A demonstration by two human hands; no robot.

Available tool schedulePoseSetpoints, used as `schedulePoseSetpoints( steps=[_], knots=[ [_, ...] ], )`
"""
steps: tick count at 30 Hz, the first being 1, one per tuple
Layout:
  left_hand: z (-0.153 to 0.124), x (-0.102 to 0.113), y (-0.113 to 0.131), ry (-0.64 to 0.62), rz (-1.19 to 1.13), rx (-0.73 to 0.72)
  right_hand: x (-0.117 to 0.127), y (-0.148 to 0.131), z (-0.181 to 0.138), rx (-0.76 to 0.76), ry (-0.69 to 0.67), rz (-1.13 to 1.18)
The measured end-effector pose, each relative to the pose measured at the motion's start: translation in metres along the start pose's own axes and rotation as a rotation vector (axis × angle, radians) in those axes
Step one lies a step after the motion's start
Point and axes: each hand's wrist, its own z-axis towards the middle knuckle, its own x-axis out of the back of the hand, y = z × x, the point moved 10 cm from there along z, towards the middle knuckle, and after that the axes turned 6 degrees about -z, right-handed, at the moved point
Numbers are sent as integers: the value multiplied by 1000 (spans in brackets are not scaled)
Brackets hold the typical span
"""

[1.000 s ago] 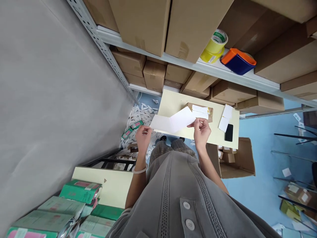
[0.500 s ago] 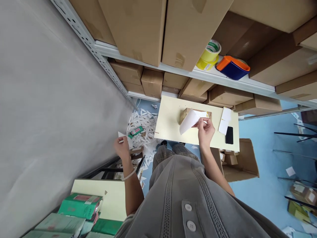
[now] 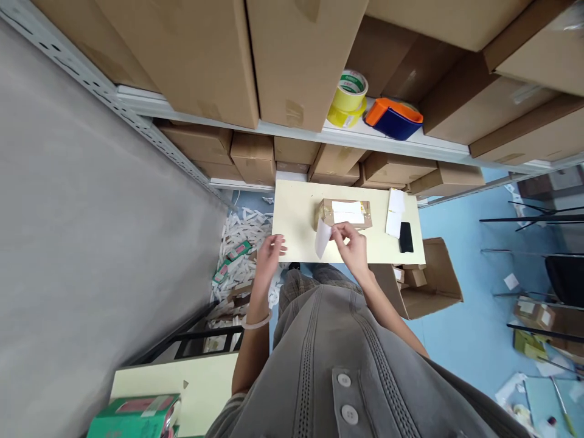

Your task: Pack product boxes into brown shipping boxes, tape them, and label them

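My right hand (image 3: pixel 351 245) pinches a small sheet of white paper (image 3: pixel 323 237) by its edge above the table's front. Behind it, a brown cardboard box (image 3: pixel 325 214) lies on the pale yellow table (image 3: pixel 292 213). White paper (image 3: pixel 347 212) covers much of the box's top, with a yellow mark near its right end. My left hand (image 3: pixel 270 258) is at the table's left front corner, with its fingers stretched out and nothing visible in them. Further right on the table are white label sheets (image 3: pixel 395 213) and a black phone (image 3: pixel 406 237).
A shelf with cardboard boxes (image 3: pixel 301 73), yellow tape rolls (image 3: pixel 347 100) and an orange and blue tape dispenser (image 3: pixel 395 118) stands behind the table. White paper strips (image 3: pixel 246 228) litter the floor at left. An open carton (image 3: pixel 435 280) sits below right; green packages (image 3: pixel 137 417) lie lower left.
My left hand has moved right to the table corner, and the white scrap it held is gone from it. The right hand's paper has come left and forward off the box, exposing its white-covered top.
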Motion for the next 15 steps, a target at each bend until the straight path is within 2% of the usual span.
schedulePoseSetpoints(
  steps=[3,7,11,13,15],
  knots=[
    [-11,-57,3,-91,-38,19,-13,-7,-4,94,-102,-122],
    [-17,-101,4,-142,-54,35,-30,-15,-13,252,-271,-214],
    [-11,-117,6,-147,-78,50,-30,-12,-18,335,-346,-202],
    [-7,-116,4,-89,-120,64,-16,0,-11,282,-271,-153],
    [-4,-113,1,-19,-155,81,6,22,1,171,-136,-87]
  ],
)
